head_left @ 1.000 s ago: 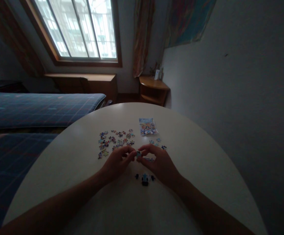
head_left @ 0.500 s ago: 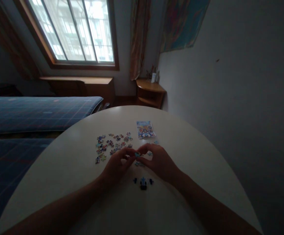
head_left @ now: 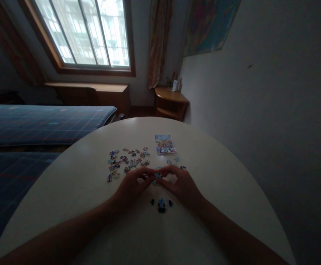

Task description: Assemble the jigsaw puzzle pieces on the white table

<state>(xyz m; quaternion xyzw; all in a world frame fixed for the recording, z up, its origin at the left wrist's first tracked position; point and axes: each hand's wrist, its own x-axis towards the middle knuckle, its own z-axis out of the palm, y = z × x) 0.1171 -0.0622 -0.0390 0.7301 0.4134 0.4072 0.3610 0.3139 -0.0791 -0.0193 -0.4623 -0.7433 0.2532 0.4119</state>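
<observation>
My left hand (head_left: 135, 184) and my right hand (head_left: 181, 183) meet above the middle of the round white table (head_left: 204, 147). Between their fingertips is a small blue-green jigsaw piece (head_left: 158, 176), pinched from both sides. Pale blue jigsaw pieces (head_left: 169, 162) lie just beyond my right hand, and others are partly hidden beneath my fingers. Many loose jigsaw pieces (head_left: 124, 160) are spread past my left hand. Nearer to me, between my forearms, lies a small group of black and blue pieces (head_left: 161, 205). A printed picture sheet (head_left: 164, 144) rests behind the hands.
A bed with a blue plaid cover (head_left: 46, 125) stands at the left of the table. The white wall (head_left: 246, 106) runs along the right. Behind the table are a wooden corner shelf (head_left: 171, 95), a desk (head_left: 107, 87) and a window (head_left: 85, 33).
My right hand has shifted slightly right and nearer to me, uncovering a few pieces beyond it. The held piece has moved a little with the fingertips. The camera view has tilted slightly.
</observation>
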